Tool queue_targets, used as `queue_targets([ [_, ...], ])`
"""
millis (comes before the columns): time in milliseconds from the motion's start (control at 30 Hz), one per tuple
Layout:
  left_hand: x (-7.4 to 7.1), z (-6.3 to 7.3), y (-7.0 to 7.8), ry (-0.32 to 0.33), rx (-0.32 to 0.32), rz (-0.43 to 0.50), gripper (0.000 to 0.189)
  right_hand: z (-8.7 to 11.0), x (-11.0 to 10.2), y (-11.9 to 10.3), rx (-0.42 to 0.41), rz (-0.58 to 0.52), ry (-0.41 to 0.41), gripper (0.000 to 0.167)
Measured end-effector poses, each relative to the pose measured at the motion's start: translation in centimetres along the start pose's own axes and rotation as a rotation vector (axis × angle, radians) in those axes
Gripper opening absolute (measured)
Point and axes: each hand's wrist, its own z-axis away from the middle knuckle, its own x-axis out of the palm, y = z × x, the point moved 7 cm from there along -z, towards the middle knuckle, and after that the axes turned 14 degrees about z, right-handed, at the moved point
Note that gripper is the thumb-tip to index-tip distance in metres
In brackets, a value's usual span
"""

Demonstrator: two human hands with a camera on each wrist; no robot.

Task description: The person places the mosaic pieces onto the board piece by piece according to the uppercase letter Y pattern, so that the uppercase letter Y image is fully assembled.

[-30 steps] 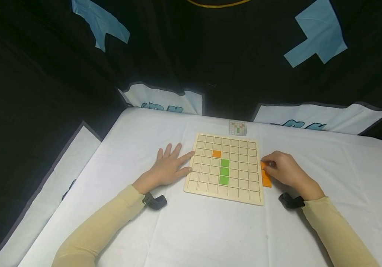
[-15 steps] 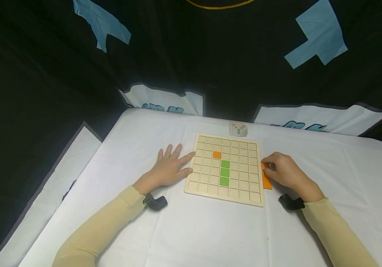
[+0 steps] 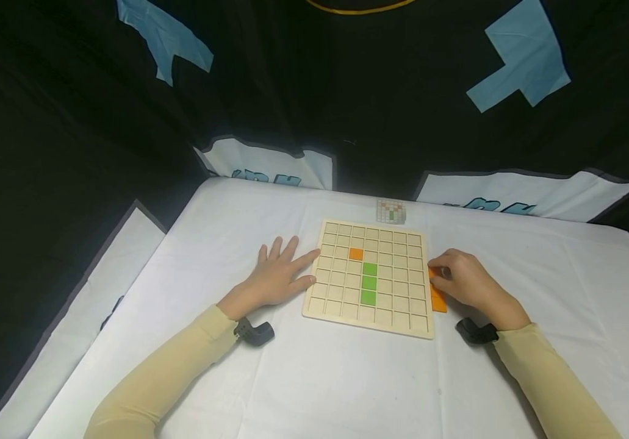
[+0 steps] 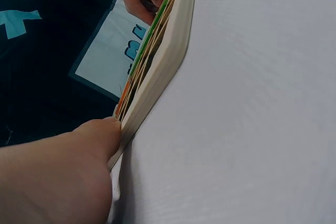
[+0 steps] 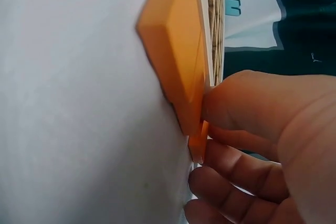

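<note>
At the right edge of the wooden grid board [image 3: 399,286], orange tiles [image 3: 438,300] lie in a row on the white-covered table [image 3: 319,378]. Right hand [image 3: 465,280]: thumb and index finger pinch an orange tile at the far end of this row. Left hand [image 3: 276,277]: fingers spread — index finger and thumb touch the board's left edge. Seated in the grid: three green tiles [image 3: 369,283] in one column and a single orange square [image 3: 355,253], diagonally adjacent at the far-left corner. Beyond the board's far edge — one small pattern card [image 3: 391,211].
</note>
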Motion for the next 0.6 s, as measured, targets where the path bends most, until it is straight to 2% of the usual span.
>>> queue_targets([
  [600, 0.14, -0.20, -0.20, 0.004, -0.004, -0.004, 0.063, -0.17, 0.00, 0.32, 0.035, -0.024, -0.038, 0.027],
])
